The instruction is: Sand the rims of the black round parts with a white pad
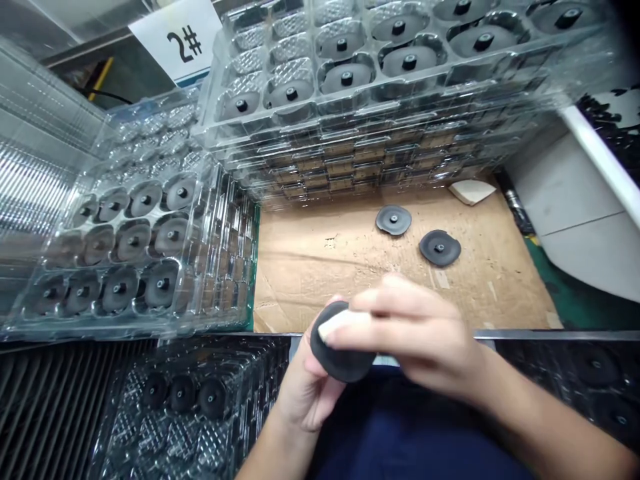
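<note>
My left hand [310, 393] grips a round black rubber-like disc [345, 363] by its edge from below and behind, just in front of the table edge. Over the disc's face, my right hand [420, 327] presses a small white piece [345, 323] under its fingers. The hand is slightly blurred, and whether the white piece is cloth or pad I cannot tell. Beyond my hands, two similar discs lie apart on the cardboard, a grey-black disc [394, 220] and a darker disc [440, 248], each with a small central stub facing up.
Brown cardboard [300, 253] covers the work surface. Stacked clear trays [310, 120] with discs stand at the back, and another tray stack [125, 293] at left. A whitish wedge [473, 191] lies near a grey bin [585, 200]. Below the edge sits a lower tray [185, 427].
</note>
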Demonstrator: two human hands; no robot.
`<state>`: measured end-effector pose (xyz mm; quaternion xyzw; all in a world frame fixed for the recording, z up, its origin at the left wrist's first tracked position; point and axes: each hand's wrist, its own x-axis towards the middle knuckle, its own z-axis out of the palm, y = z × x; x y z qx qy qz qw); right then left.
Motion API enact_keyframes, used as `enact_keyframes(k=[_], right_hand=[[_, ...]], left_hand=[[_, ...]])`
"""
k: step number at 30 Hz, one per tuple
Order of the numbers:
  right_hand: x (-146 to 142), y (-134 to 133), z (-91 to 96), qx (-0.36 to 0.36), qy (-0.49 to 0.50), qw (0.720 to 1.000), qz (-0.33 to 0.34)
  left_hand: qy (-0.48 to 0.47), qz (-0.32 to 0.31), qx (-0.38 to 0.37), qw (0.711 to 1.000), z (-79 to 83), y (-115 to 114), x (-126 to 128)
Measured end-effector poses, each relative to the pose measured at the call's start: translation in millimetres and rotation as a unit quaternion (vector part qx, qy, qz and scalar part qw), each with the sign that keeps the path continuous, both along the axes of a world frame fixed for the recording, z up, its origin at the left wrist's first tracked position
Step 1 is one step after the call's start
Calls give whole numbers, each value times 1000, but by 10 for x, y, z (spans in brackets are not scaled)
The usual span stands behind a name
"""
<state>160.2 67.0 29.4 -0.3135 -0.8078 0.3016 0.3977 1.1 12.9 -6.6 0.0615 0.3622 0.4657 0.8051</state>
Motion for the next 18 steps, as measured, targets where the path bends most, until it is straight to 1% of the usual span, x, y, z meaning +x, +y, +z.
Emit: enact_keyframes(k=[1, 3, 4, 5, 6, 8, 9, 10, 11, 12, 14, 15, 16, 17, 18], right_hand=[[6, 33, -94, -55, 33, 998, -22], [38, 41, -322, -171, 48, 976, -126], [58, 16, -450, -207, 37, 962, -173], [78, -24, -580, -226, 21, 953, -199], [97, -74, -705, -235, 7, 951, -200], [130, -170, -906, -243, -13, 954, -174], [145, -204, -962, -246, -21, 956, -161], [159, -223, -978, -248, -29, 956, -152], [171, -227, -948, -249, -34, 956, -149], [178, -219, -871, -250, -38, 955, -157], [169, -179, -606, -231, -30, 953, -193], [149, -157, -442, -207, -20, 957, -203], [120, -138, -278, -158, -3, 968, -195], [85, -123, -129, -92, 17, 984, -151], [48, -112, -7, -30, 18, 996, -86]], left_hand=[[-18, 1, 4, 1000, 13, 1, -8], [-51, 6, 20, 998, 36, 5, -18], [-65, 6, 27, 998, 43, 6, -19], [-75, 5, 30, 997, 45, 5, -19], [-81, 6, 32, 996, 43, 4, -17], [-84, 8, 29, 996, 31, 2, -12], [-83, 9, 26, 996, 24, 2, -10], [-81, 8, 22, 996, 19, 3, -7], [-79, 5, 22, 997, 15, 4, -4], [-77, 1, 23, 997, 14, 4, -1], [-63, -5, 30, 998, 21, -3, 9], [-51, -6, 36, 998, 27, -10, 15], [-35, -6, 40, 999, 34, -18, 20], [-17, -9, 43, 999, 41, -26, 24], [5, -14, 46, 999, 48, -34, 26]])
